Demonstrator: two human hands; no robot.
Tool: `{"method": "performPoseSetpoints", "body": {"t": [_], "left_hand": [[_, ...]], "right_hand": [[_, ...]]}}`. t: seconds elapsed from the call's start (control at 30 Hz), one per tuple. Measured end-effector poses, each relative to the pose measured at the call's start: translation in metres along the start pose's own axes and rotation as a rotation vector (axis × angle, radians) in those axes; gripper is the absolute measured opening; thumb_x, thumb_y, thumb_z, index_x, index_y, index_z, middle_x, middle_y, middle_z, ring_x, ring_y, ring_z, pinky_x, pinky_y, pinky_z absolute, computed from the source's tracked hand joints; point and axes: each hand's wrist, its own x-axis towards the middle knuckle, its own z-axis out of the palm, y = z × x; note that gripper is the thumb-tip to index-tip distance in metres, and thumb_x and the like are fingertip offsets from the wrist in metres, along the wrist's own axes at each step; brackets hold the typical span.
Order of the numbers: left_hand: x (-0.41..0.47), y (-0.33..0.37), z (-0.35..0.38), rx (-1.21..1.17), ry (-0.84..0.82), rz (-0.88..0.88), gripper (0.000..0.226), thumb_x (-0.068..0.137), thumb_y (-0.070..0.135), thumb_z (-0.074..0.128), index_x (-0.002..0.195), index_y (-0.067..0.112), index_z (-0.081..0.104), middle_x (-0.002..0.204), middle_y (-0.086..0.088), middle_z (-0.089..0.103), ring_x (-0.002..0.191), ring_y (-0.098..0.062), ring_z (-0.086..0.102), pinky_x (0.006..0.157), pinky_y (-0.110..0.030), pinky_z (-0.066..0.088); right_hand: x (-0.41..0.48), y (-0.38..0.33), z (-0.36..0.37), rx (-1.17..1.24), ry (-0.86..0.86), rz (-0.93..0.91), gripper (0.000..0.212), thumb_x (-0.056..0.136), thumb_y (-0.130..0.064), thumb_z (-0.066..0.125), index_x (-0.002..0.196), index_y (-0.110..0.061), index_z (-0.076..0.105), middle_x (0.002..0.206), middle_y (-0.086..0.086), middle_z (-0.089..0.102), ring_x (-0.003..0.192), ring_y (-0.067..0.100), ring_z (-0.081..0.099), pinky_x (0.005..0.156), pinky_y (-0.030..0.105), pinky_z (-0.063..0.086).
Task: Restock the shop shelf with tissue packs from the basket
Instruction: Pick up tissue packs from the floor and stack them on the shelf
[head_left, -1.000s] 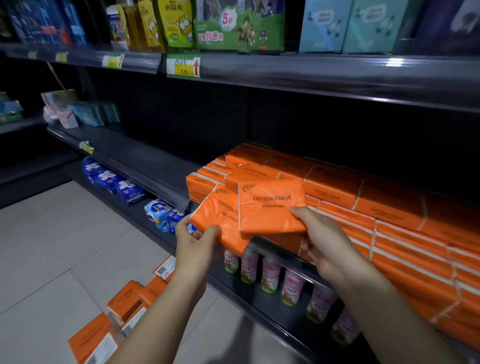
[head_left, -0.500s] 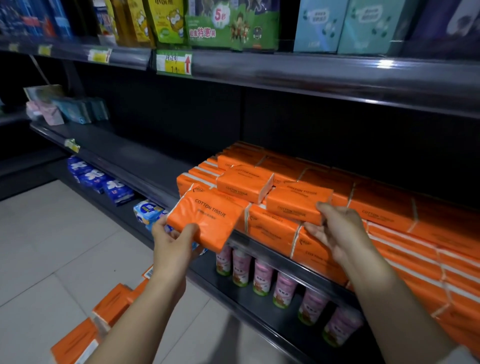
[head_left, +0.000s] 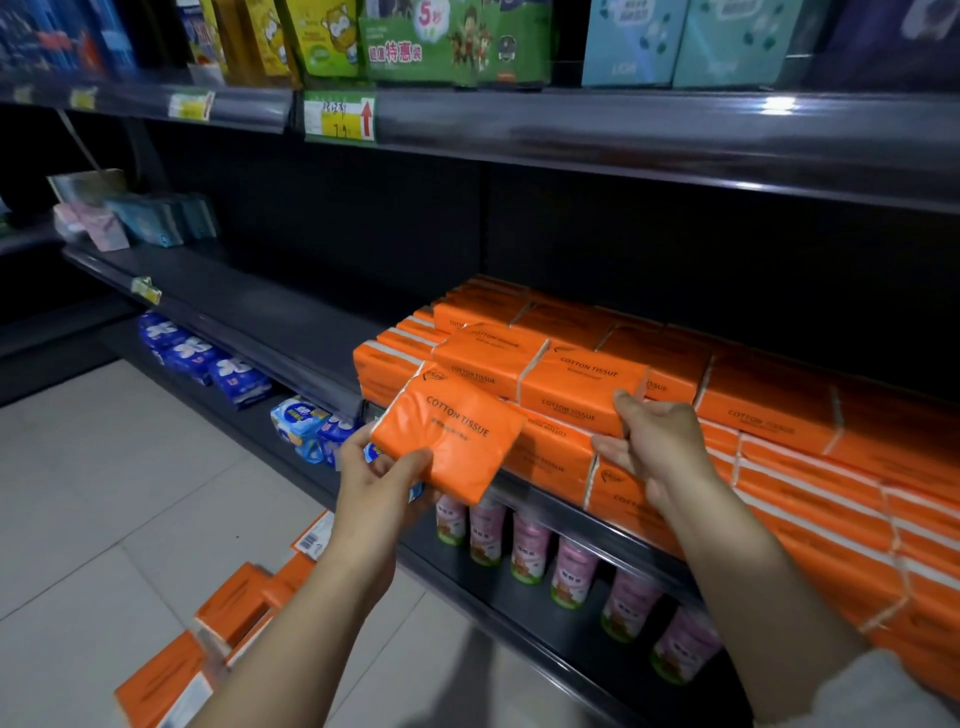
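My left hand (head_left: 376, 478) grips an orange "COTTON TISSUE" pack (head_left: 457, 431) by its lower left corner, held tilted just in front of the shelf's edge. My right hand (head_left: 654, 447) rests against the front of another orange pack (head_left: 582, 384) lying on top of the stack, fingers spread on it, thumb at its lower right corner. Stacked orange tissue packs (head_left: 779, 415) fill the right part of the dark middle shelf (head_left: 249, 312). More orange packs (head_left: 228, 618) lie on the floor at lower left; no basket shows.
The left part of the middle shelf is bare, with flat packets (head_left: 156, 218) at its far end. Below it stand pink bottles (head_left: 530, 545) and blue-white packs (head_left: 208, 358). The upper shelf (head_left: 571, 124) carries green and teal packages. Pale floor tiles (head_left: 104, 467) lie to the left.
My right hand has set its pack flat on top of the stack and now stays against its front. My left hand has shifted its pack slightly right, toward the shelf edge.
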Motion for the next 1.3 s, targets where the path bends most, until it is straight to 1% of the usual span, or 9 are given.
{"method": "performPoseSetpoints", "body": {"t": [0.1, 0.2, 0.43, 0.63, 0.83, 0.93, 1.03, 1.2, 1.3], "left_hand": [[-0.005, 0.0, 0.002, -0.067, -0.079, -0.043, 0.043, 0.087, 0.0, 0.058, 0.124, 0.017, 0.042, 0.11, -0.011, 0.064, 0.1, -0.027, 0.064, 0.086, -0.049, 0.053], [-0.009, -0.001, 0.005, -0.101, -0.131, -0.061, 0.043, 0.087, -0.001, 0.059, 0.124, 0.016, 0.043, 0.107, -0.011, 0.067, 0.104, -0.028, 0.064, 0.092, -0.052, 0.05], [-0.018, -0.003, 0.015, -0.043, -0.229, -0.053, 0.045, 0.087, -0.002, 0.058, 0.121, 0.024, 0.042, 0.108, -0.004, 0.067, 0.1, -0.021, 0.065, 0.085, -0.043, 0.053], [-0.025, -0.016, 0.029, -0.042, -0.289, -0.062, 0.053, 0.077, 0.004, 0.067, 0.12, 0.021, 0.042, 0.112, -0.01, 0.065, 0.105, -0.027, 0.064, 0.088, -0.045, 0.052], [-0.031, -0.029, 0.048, 0.169, -0.339, 0.052, 0.055, 0.072, 0.025, 0.072, 0.119, 0.027, 0.043, 0.097, -0.007, 0.065, 0.097, -0.022, 0.065, 0.078, -0.034, 0.055], [-0.029, -0.041, 0.054, 0.419, -0.325, 0.194, 0.053, 0.073, 0.026, 0.078, 0.111, 0.04, 0.043, 0.101, 0.0, 0.062, 0.088, -0.003, 0.063, 0.077, -0.021, 0.051], [-0.029, -0.049, 0.058, 0.668, -0.329, 0.389, 0.052, 0.079, 0.021, 0.073, 0.116, 0.04, 0.042, 0.11, 0.009, 0.058, 0.099, 0.006, 0.057, 0.078, -0.009, 0.044], [-0.025, -0.051, 0.066, 0.952, -0.32, 0.702, 0.047, 0.083, 0.023, 0.069, 0.126, 0.028, 0.05, 0.121, 0.012, 0.051, 0.116, -0.005, 0.044, 0.096, -0.026, 0.037], [-0.022, -0.048, 0.077, 1.035, -0.313, 0.814, 0.043, 0.086, 0.019, 0.066, 0.126, 0.022, 0.054, 0.119, 0.015, 0.047, 0.113, -0.002, 0.037, 0.096, -0.016, 0.027]], "right_hand": [[-0.001, -0.001, -0.005, -0.111, 0.086, -0.074, 0.053, 0.088, -0.035, 0.064, 0.127, -0.011, 0.039, 0.103, 0.011, 0.058, 0.066, 0.022, 0.068, 0.063, 0.031, 0.06], [-0.005, -0.003, -0.011, -0.291, 0.172, -0.236, 0.042, 0.083, -0.048, 0.063, 0.109, -0.02, 0.045, 0.105, 0.012, 0.061, 0.078, 0.025, 0.065, 0.066, 0.035, 0.055], [-0.044, 0.003, -0.013, -0.38, -0.287, -0.315, 0.038, 0.085, -0.043, 0.061, 0.118, -0.025, 0.053, 0.109, -0.008, 0.059, 0.098, 0.009, 0.058, 0.08, 0.024, 0.046], [-0.057, 0.021, -0.018, -0.18, -0.436, -0.085, 0.054, 0.081, -0.022, 0.072, 0.126, -0.029, 0.043, 0.117, -0.001, 0.062, 0.103, 0.015, 0.064, 0.088, 0.039, 0.055], [-0.051, 0.008, -0.043, -0.094, -0.286, -0.107, 0.046, 0.084, -0.021, 0.069, 0.122, -0.023, 0.043, 0.105, 0.006, 0.067, 0.093, 0.021, 0.068, 0.078, 0.041, 0.058], [-0.038, -0.01, -0.074, -0.109, -0.124, -0.163, 0.051, 0.082, -0.025, 0.07, 0.125, -0.02, 0.044, 0.109, 0.01, 0.065, 0.094, 0.025, 0.067, 0.08, 0.044, 0.057], [-0.031, -0.025, -0.109, -0.052, -0.017, -0.167, 0.039, 0.086, -0.021, 0.067, 0.118, -0.018, 0.044, 0.084, 0.006, 0.064, 0.058, 0.011, 0.063, 0.052, 0.027, 0.055], [-0.011, -0.015, -0.13, -0.206, 0.064, -0.108, 0.043, 0.086, -0.029, 0.066, 0.12, -0.008, 0.049, 0.047, -0.002, 0.055, 0.044, 0.011, 0.052, 0.049, 0.028, 0.047], [-0.004, -0.011, -0.13, -0.476, 0.173, -0.185, 0.061, 0.077, -0.053, 0.066, 0.124, -0.017, 0.049, 0.095, 0.008, 0.061, 0.076, 0.023, 0.061, 0.07, 0.042, 0.055]]}}
